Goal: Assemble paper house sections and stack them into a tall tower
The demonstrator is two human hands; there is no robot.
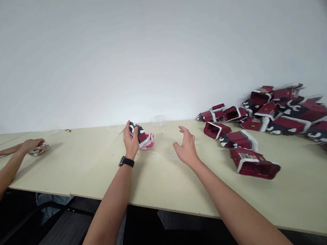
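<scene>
My left hand (131, 141) is closed around a small maroon carton (139, 134) with black and white patches. The carton tilts down to the right, its white-edged end low over a cluster of red-and-white pieces (150, 140). These pieces seem to sit in a clear bowl, but the carton hides part of them. Holding nothing, my right hand (187, 145) hovers over the table to the right, thumb and fingers apart. A faint transparent piece (172, 155) lies just left of it; its kind is unclear.
Many similar maroon cartons (239, 140) lie heaped at the right, several with open ends. A clear bowl (158, 120) stands by the wall. At far left, a co-worker's hands (32, 145) touch a clear container (40, 149). The table's front edge (173, 207) runs below my forearms.
</scene>
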